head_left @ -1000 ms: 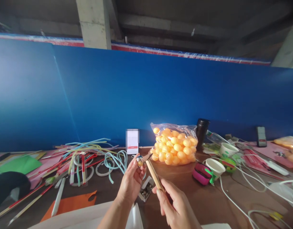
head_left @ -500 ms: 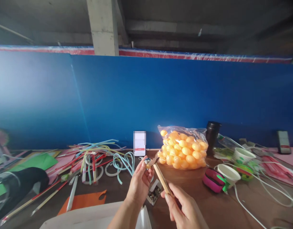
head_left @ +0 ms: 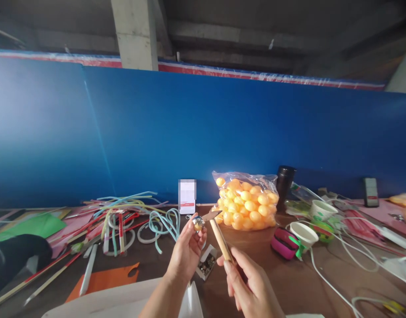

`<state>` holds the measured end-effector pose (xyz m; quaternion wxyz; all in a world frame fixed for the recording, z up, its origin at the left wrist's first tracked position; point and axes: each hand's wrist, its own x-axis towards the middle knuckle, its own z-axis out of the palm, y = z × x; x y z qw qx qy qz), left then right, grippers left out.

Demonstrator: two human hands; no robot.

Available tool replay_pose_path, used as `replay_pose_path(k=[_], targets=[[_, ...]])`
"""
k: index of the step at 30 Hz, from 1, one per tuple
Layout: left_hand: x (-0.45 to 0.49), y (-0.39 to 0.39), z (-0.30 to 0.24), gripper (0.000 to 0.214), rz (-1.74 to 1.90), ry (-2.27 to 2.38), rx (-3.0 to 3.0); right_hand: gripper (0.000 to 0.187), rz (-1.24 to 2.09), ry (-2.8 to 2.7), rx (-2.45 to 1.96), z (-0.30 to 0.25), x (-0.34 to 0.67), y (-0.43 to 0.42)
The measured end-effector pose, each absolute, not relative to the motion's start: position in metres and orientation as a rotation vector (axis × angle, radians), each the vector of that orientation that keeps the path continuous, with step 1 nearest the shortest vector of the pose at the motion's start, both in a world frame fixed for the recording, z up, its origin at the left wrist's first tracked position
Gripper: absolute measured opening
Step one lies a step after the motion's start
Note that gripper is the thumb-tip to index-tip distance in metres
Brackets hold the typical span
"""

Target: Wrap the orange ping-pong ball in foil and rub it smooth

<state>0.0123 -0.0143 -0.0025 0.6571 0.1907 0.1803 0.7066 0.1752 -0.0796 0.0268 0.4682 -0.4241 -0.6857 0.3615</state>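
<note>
My right hand (head_left: 251,282) is closed around the wooden handle of a small hammer (head_left: 221,240). The brown metal head tapers to a point on the right. My left hand (head_left: 186,247) is raised, with its thumb and fingers pinching a shiny round silver piece (head_left: 198,223) at the left end of the head. Whether this piece is separate from the hammer, I cannot tell. Below the hands, a small open box (head_left: 203,276) of little dark metal pieces lies on the brown table (head_left: 246,247).
Behind the hands stand a phone (head_left: 187,196), a clear bag of orange balls (head_left: 246,205) and a black bottle (head_left: 285,187). Paper cups (head_left: 304,234), a magenta pouch (head_left: 284,243) and white cables lie right. Tangled tubes and sticks (head_left: 122,221) spread left, near an orange sheet (head_left: 107,280) and white tray (head_left: 123,300).
The whole scene has shifted left as my view turned slightly right. The hammer's pointed end shows more clearly; both hands keep their hold.
</note>
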Motion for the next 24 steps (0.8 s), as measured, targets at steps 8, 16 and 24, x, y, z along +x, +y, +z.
replay_pose_path(k=[8, 16, 24], targets=[[0.0117, -0.0137, -0.0042, 0.041, 1.593, 0.405, 0.438, 0.04, 0.815, -1.776, -0.986, 0.0281, 0.172, -0.0801], [0.0123, -0.0154, -0.0002, 0.045, 1.61, 0.441, 0.443, 0.036, 0.723, -1.869, -0.945, 0.0256, 0.1764, -0.0755], [0.013, -0.0145, -0.0005, 0.043, 1.625, 0.468, 0.455, 0.037, 0.693, -1.896, -0.968, 0.026, 0.1777, -0.0756]])
